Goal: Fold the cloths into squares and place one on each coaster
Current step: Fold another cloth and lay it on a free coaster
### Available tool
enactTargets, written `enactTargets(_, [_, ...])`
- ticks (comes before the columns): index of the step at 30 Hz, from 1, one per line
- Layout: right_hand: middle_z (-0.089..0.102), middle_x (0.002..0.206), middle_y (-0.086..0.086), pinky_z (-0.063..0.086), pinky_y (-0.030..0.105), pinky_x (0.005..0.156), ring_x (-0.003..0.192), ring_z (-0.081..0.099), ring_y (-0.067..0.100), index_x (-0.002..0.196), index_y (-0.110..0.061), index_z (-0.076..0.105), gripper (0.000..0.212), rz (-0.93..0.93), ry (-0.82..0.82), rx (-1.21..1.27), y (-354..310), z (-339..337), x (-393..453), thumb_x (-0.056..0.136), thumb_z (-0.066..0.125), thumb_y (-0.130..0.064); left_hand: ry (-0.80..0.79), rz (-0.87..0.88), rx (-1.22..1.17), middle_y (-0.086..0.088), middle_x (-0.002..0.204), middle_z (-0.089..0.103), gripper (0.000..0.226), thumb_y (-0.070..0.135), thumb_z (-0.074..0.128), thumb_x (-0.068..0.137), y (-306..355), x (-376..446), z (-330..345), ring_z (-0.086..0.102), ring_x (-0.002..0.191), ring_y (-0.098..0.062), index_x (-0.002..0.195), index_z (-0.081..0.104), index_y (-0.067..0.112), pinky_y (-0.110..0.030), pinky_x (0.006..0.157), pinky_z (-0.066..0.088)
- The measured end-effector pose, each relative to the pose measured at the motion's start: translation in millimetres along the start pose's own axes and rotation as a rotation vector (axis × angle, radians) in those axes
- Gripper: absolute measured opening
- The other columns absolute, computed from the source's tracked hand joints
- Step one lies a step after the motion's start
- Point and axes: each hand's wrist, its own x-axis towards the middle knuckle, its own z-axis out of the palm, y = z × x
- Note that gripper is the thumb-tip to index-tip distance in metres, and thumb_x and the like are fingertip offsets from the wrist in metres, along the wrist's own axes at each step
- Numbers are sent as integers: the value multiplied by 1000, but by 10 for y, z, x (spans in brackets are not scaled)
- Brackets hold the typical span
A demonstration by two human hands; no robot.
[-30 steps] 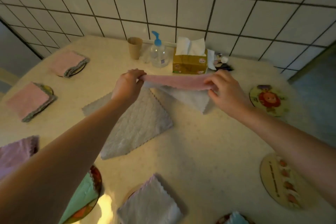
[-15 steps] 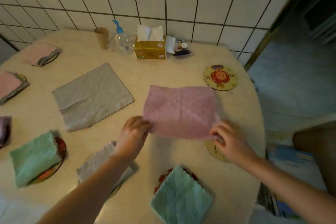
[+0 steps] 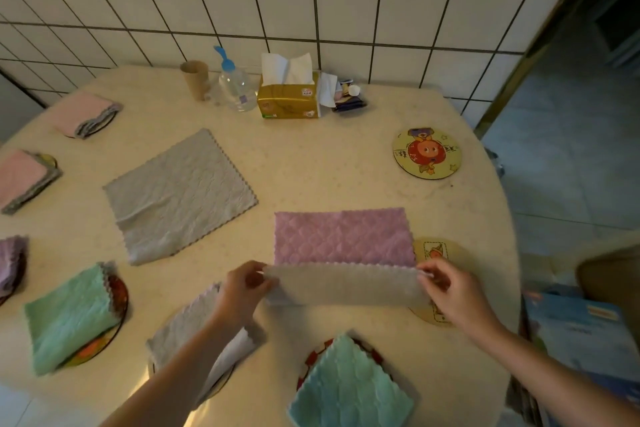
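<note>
Taking the pink cloth [image 3: 343,236] as landmark: it lies on the worktop [image 3: 311,166], its near edge lifted and turned back, pale underside showing. At that edge's left corner the left hand [image 3: 242,291] has a pinching grip; at the right corner the right hand [image 3: 450,291] pinches likewise. A half-covered coaster [image 3: 434,253] sits just right.

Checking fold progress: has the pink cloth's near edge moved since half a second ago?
Yes. Both hands, left hand and right hand, have lifted the pink cloth's near edge, folding it away toward the tissue box.
</note>
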Motion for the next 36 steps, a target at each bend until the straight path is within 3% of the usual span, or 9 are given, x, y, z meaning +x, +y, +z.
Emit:
enactTargets(3, [66, 83, -11, 55, 22, 63, 73, 64, 2, 95, -24, 64, 9, 67, 90, 80, -131, -21, 352, 86, 64, -22, 58, -125, -232, -7, 73, 64, 7, 12, 72, 82, 134, 305, -20, 61, 71, -22, 79, 66, 10, -36, 68, 54])
enactTargets(6, [65, 85, -11, 48, 15, 66, 79, 60, -1, 96, -20, 63, 9, 150, 156, 126, -192, 12, 699, 87, 64, -21, 84, -189, -338, -11, 76, 66, 9, 14, 70, 85, 221, 599, 45, 63, 75, -27, 77, 67, 11, -44, 73, 58])
enactTargets(14, [68, 86, 3, 50, 29, 72, 84, 64, 20, 98, -8, 69, 17, 364, 137, 47, 65, 212, 1273, 88, 63, -20, 129, -221, -166, -8, 70, 64, 14, 23, 66, 86, 251, 1088, 247, 56, 65, -23, 78, 66, 12, -42, 64, 52])
enactTargets(18, [66, 82, 1, 53, 33, 73, 80, 63, 19, 93, -10, 68, 16, 356, 151, 6, 118, 231, 1342, 88, 63, -25, 115, -257, -86, -7, 75, 64, 16, 28, 61, 90, 218, 1139, 281, 58, 66, -23, 85, 66, 14, -29, 56, 46])
enactTargets(26, [64, 80, 0, 48, 29, 62, 70, 59, 17, 89, -12, 62, 19, 289, 144, -143, 105, 281, 1450, 90, 59, -30, 126, -268, -27, -6, 88, 65, 20, 31, 56, 93, 239, 1226, 305, 57, 74, -21, 95, 64, 13, -26, 53, 41])
enactTargets(31, [66, 85, 1, 48, 25, 61, 70, 59, 13, 92, -11, 60, 22, 301, 146, -79, 93, 251, 1465, 89, 61, -32, 202, -314, 15, -9, 97, 65, 21, 30, 55, 94, 308, 1213, 318, 55, 76, -20, 100, 62, 11, -27, 57, 40])
enactTargets(33, [64, 90, 2, 49, 24, 62, 73, 59, 12, 97, -10, 57, 21, 262, 160, -59, 48, 197, 1380, 89, 60, -30, 298, -243, 137, -7, 105, 62, 22, 28, 53, 94, 367, 1073, 328, 54, 85, -21, 109, 57, 12, -30, 66, 44])
enactTargets(36, [56, 110, 3, 50, 22, 81, 96, 57, 14, 109, -10, 56, 22, -18, 171, -302, 19, 112, 1085, 88, 59, -16, 325, 248, 387, -7, 117, 56, 27, 17, 53, 92, 350, 707, 490, 51, 105, -24, 118, 56, 10, -40, 86, 48])
